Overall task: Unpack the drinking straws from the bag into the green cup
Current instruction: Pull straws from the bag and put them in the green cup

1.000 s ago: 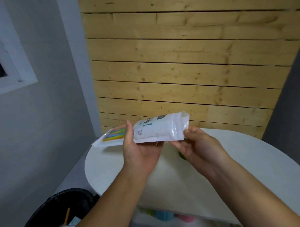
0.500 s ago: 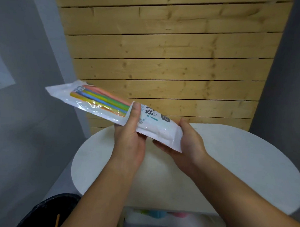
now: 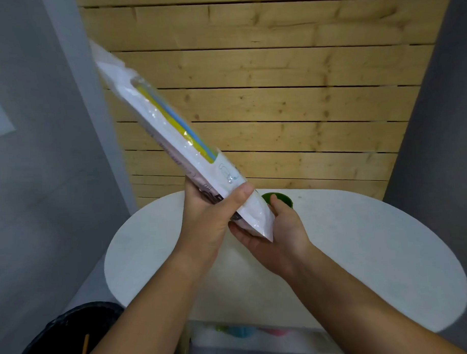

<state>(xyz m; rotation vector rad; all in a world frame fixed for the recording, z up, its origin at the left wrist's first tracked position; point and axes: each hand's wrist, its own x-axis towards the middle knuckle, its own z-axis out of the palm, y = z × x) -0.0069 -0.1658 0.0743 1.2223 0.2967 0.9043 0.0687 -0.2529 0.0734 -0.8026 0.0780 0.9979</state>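
Observation:
A long white plastic bag (image 3: 172, 136) with coloured drinking straws (image 3: 177, 125) showing through its clear window is held steeply tilted, its far end high to the upper left and its near end low. My left hand (image 3: 210, 217) grips the bag near its lower part, thumb across the front. My right hand (image 3: 279, 236) cups the bag's bottom end from below, fingers under it. The green cup (image 3: 279, 199) stands on the white table (image 3: 362, 246) just behind my right hand, mostly hidden by the hand and the bag.
A wooden slat wall (image 3: 277, 96) rises behind the table. A black bin (image 3: 60, 339) sits on the floor at lower left. Under the table's front edge, coloured cups (image 3: 245, 331) lie on a lower shelf.
The bag has swung from nearly level to steeply tilted, its far end rising up and left. Both hands kept hold of it. The green cup has come into view behind my right hand.

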